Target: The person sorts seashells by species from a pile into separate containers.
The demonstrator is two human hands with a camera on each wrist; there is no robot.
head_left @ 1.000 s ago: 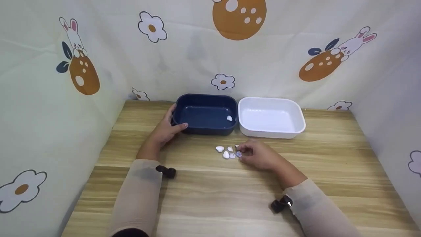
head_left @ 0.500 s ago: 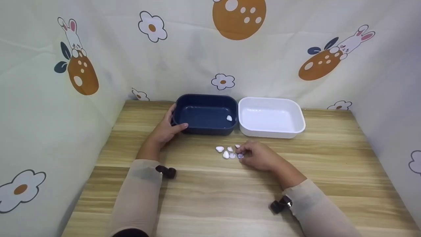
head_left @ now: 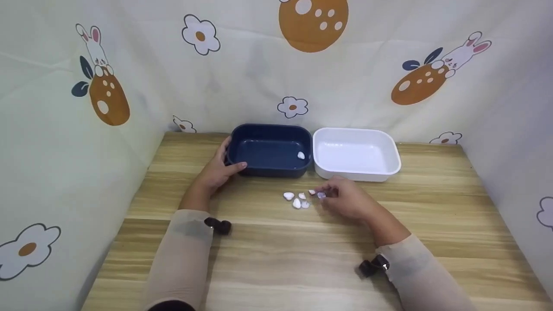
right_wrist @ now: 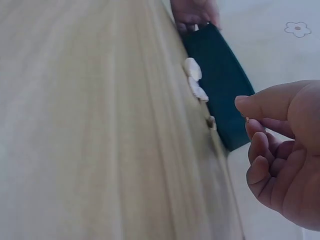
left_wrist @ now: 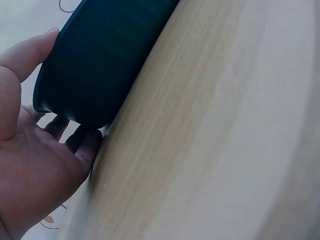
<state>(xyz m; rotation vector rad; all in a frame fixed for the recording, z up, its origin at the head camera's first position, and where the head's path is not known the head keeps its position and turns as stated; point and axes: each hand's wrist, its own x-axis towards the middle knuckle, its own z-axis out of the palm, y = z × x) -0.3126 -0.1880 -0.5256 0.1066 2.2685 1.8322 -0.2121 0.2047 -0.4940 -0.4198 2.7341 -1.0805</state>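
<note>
My left hand (head_left: 218, 169) grips the left end of a dark blue box (head_left: 276, 172), thumb on the front rim. In the left wrist view its fingers (left_wrist: 90, 145) curl against the end wall. A white shell (head_left: 301, 155) lies inside that box at the right. My right hand (head_left: 348, 198) pinches a small pale purple shell (head_left: 321, 195) between thumb and forefinger, in front of the boxes. In the right wrist view only a sliver of it shows between the fingertips (right_wrist: 241, 100). Several white shells (head_left: 297, 203) lie on the table just left of this hand.
A white box (head_left: 357, 176) stands right beside the dark blue one on the wooden table (head_left: 268, 259). Behind and at both sides hangs a pale curtain (head_left: 242, 77) printed with flowers and rabbits.
The right hand has moved slightly right and back, lifting the pale purple shell away from the others. The left hand and both boxes have stayed put.
</note>
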